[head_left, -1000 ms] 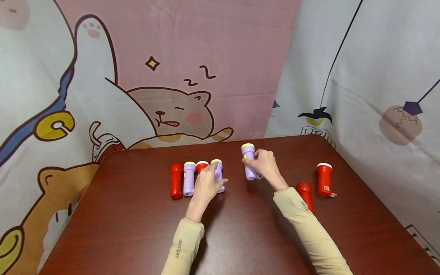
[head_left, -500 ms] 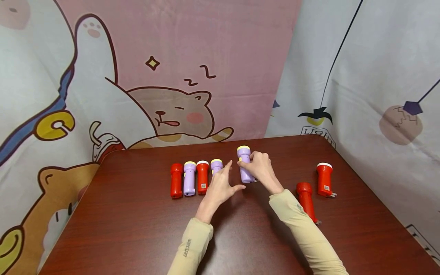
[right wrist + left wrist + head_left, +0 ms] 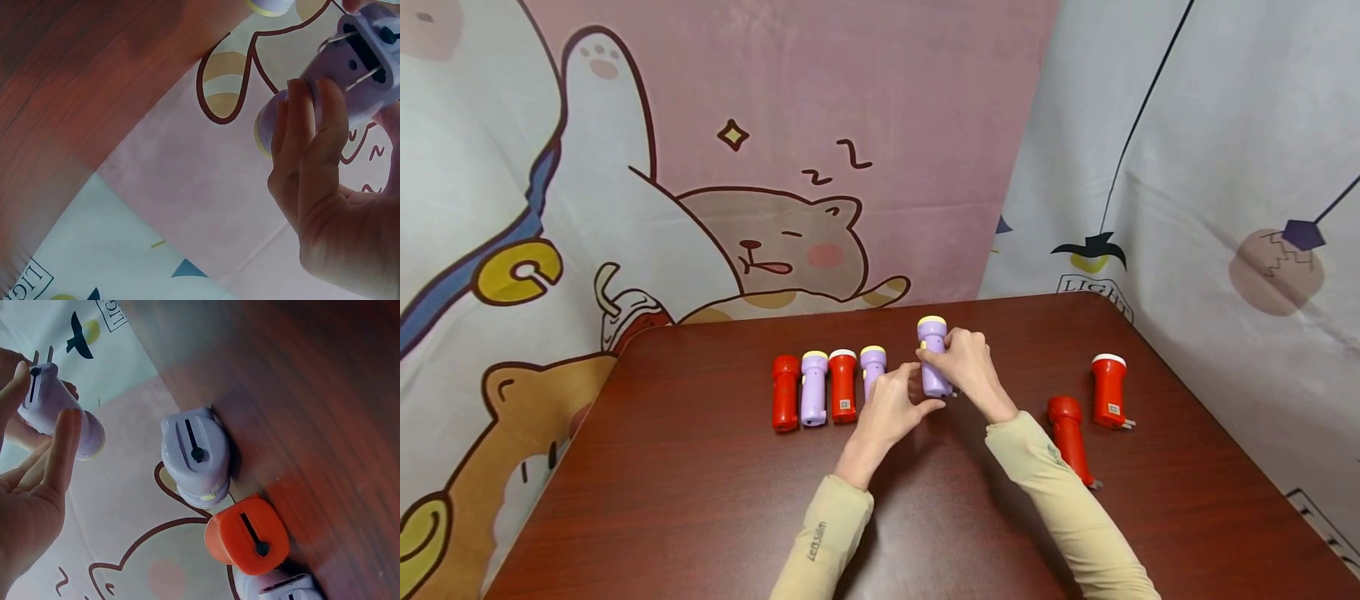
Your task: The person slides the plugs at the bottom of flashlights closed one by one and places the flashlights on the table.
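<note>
- The left hand reaches in from the near side of the brown table, its thumb and fingertips touching the lower end of a purple flashlight; in the left wrist view a thumb and finger lie on either side of that end
- The right hand has its fingers curled round the body of the same purple flashlight, which is held just above the table near its middle, yellow-rimmed head pointing away from the person
- In the right wrist view two metal prongs stick out of the flashlight's base
- To the right, well apart from the hands, lie two red flashlights, one nearer and tilted, one farther with a white head
- Just left of the hands, a row of four flashlights lies side by side: red, purple, red, purple
- Behind the table hangs a cartoon backdrop with a sleeping bear
</note>
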### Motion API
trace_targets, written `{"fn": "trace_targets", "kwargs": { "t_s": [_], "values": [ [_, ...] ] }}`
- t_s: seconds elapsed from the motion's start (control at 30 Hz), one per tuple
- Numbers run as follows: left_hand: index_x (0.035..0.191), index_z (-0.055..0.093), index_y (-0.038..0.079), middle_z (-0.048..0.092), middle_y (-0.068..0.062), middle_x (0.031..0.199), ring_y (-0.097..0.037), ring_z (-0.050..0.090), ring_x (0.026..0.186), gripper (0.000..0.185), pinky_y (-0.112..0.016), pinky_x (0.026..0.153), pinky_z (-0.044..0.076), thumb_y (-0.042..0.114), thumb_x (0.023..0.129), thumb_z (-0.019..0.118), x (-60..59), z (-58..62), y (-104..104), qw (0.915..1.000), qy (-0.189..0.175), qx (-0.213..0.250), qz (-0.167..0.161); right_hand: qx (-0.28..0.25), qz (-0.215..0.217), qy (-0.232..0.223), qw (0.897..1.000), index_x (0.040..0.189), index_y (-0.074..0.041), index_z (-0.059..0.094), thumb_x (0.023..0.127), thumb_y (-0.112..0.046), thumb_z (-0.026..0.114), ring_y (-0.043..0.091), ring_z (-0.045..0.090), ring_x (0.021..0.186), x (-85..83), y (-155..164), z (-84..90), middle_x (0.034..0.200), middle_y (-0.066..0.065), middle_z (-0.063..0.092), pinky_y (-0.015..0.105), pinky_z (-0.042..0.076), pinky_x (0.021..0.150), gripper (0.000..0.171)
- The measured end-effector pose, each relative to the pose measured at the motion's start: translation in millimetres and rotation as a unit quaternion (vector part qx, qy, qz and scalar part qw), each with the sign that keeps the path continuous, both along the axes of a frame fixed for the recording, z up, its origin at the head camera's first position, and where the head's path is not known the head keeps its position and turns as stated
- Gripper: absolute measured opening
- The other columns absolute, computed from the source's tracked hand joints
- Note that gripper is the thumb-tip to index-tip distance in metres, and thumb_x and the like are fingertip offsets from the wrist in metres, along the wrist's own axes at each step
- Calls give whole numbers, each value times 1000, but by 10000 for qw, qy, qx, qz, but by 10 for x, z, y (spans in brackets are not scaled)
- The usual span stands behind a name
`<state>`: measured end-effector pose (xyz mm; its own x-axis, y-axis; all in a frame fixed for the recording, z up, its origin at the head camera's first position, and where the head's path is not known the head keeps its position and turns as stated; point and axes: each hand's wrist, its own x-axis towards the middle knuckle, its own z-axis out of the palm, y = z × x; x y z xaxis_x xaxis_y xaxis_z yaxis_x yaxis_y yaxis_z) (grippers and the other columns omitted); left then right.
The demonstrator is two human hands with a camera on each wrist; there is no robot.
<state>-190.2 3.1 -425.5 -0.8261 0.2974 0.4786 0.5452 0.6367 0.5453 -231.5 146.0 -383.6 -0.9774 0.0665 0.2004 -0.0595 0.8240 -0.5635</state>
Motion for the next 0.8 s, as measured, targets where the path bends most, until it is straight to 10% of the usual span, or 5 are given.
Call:
{"fn": "trace_targets", "kwargs": {
  "t_s": [0.43,0.8],
  "values": [
    [104,67,2,73,-9,86,-15,64,66,49,-27,61,51,27,67,86,16,-18,63,9945,956,-147,408,2,5,3,10000,68,-4,60,75,-42,73,20,52,58,2,-29,28,64,7,58,25,38,48,41],
    [104,68,1,74,-10,87,-18,70,73,48,-26,66,55,23,65,86,27,9,63,9949,917,34,420,-37,17,-40,10000,68,-4,60,75,-41,74,20,53,57,17,-51,58,64,8,59,25,39,47,41]
  ]
}}
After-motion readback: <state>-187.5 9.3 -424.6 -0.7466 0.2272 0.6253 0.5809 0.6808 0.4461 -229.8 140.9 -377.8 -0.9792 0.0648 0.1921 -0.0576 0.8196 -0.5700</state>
